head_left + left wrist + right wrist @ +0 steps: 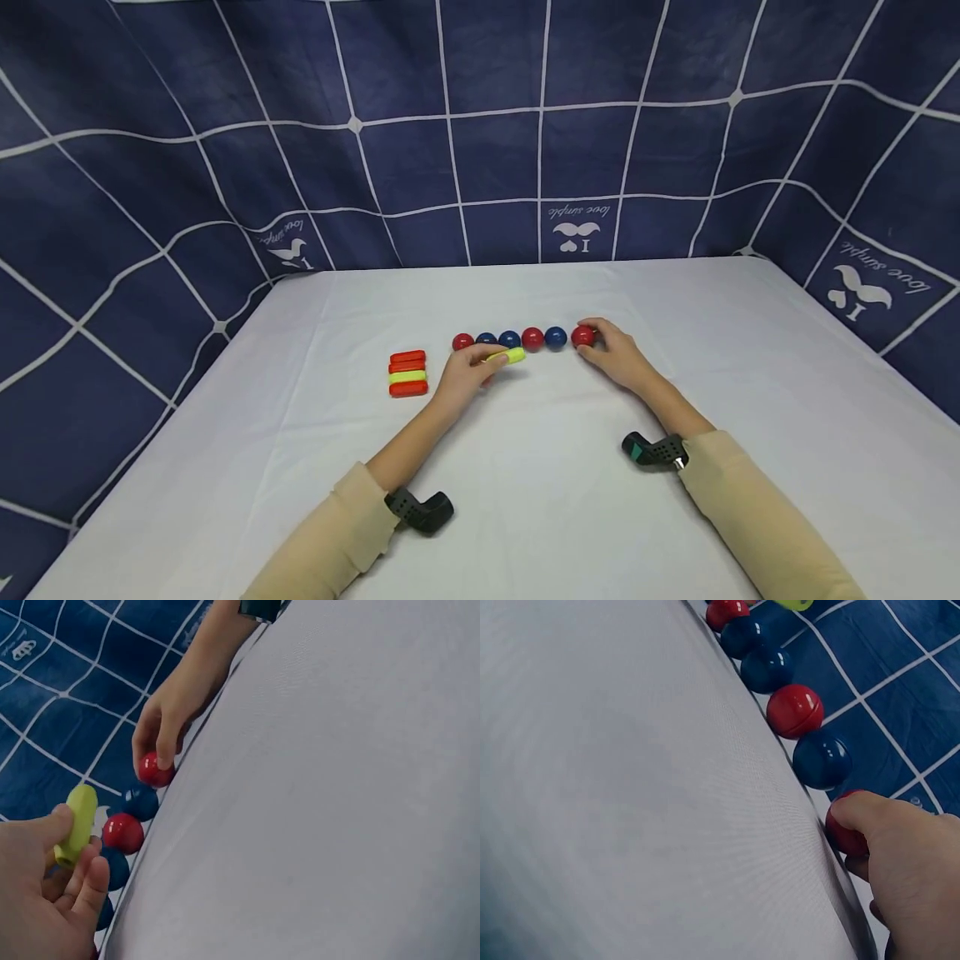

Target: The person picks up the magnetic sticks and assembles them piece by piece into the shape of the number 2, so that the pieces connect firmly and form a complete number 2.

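Note:
My left hand (463, 377) pinches a short yellow-green stick (513, 356) with rounded ends, held just in front of a row of balls. In the left wrist view the stick (79, 817) lies between thumb and fingers, a small hollow showing in its lower end. My right hand (617, 357) grips a glossy red ball (582, 336) at the row's right end, thumb on its near side. Leftward from it come a blue ball (556, 337), a red ball (532, 339), two more blue balls (510, 339) and a red ball (462, 342) at the left end.
Left of the row lies a small stack of similar sticks, red sticks (408, 388) and one yellow-green stick (407, 377), side by side. A white cloth (540, 500) covers the table. Behind hangs a dark blue curtain (495, 158) with white grid lines.

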Available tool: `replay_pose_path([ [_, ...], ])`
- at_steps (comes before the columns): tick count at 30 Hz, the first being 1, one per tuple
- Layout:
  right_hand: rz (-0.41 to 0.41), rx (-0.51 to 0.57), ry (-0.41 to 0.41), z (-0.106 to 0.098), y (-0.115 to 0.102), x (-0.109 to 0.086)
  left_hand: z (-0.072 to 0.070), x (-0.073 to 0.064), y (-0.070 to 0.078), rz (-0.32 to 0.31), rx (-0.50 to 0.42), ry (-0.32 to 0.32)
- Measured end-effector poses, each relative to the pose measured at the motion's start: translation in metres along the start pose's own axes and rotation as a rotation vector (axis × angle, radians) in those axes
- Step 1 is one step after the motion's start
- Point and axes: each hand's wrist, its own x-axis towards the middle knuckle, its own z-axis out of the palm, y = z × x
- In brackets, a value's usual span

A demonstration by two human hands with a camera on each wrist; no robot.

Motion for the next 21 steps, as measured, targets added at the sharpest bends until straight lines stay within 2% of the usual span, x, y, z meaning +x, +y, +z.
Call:
replay_pose_path([
  [5,0.026,0.032,0.033,0.001,-0.003,0.002,0.001,0.002,-0.012,0.006,0.024,-0.043],
  [11,0.03,0.185,0.138,0.005,-0.012,-0.004,0.0,0.003,-0.016,0.019,0.069,-0.091],
  [18,0.017,0.365,0.209,0.017,-0.026,-0.015,0.0,0.003,-0.015,-0.003,0.0,-0.093],
  [21,0.02,0.445,0.184,0.021,-0.03,-0.019,0.0,0.003,-0.016,-0.011,-0.012,-0.092],
])
